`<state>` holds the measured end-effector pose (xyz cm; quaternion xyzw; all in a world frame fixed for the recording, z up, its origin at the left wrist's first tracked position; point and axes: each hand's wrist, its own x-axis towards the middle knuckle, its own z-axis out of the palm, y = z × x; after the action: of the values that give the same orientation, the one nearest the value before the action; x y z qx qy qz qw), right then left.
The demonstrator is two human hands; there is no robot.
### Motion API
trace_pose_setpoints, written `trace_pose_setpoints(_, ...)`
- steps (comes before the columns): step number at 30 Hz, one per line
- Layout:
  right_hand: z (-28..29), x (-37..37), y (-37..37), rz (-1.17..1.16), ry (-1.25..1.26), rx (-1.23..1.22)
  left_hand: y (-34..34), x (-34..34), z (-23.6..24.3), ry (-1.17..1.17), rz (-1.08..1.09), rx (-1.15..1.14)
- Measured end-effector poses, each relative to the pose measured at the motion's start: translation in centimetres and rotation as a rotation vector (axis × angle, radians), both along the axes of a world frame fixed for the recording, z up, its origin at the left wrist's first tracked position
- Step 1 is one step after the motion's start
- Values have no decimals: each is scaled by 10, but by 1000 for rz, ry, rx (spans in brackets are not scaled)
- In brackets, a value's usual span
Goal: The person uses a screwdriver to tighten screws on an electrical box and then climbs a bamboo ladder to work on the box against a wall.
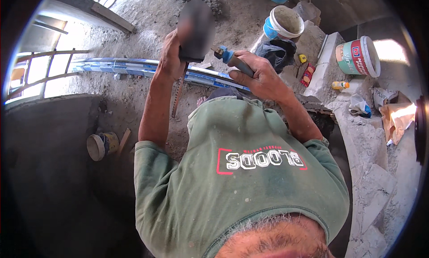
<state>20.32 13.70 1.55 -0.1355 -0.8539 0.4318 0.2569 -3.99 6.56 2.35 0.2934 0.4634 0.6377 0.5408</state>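
Observation:
My left hand [172, 52], fingers closed, grips a dark, flat-looking object [196, 39]. Its upper part is blurred, so its kind is unclear. A thin brownish strip [178, 95] with small marks along it hangs down beside my left wrist; I cannot make out what it is attached to. My right hand [259, 75] is wrapped round the grey and blue handle of a tool [234, 60]. The tool's short metal tip points toward the dark object, with a small gap between them.
Long blue-and-white strips [134, 67] lie across the rough floor. At the right are a bucket of grey mix [287, 22], a black plastic bag [275, 52], a paint bucket [357, 57], a yellow tape measure [302, 58] and a small bottle [340, 85]. A smaller bucket [102, 145] stands lower left.

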Motion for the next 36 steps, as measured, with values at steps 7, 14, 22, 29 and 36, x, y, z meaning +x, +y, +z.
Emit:
trace_pose_setpoints(7,10,-4,-6,-48,-36,-86,-1,8,9,105,-17,25)
trace_pose_setpoints(14,6,-2,-8,-23,-29,-51,-2,9,6,105,-25,15)
trace_pose_setpoints(22,-4,0,-8,-11,-42,-73,4,2,5,419,-40,-26)
trace_pose_setpoints(29,-5,3,-8,-93,-231,-50,7,-6,4,1300,218,26)
trace_pose_setpoints(36,-2,11,-8,-107,-67,-58,12,-16,-3,95,2,24)
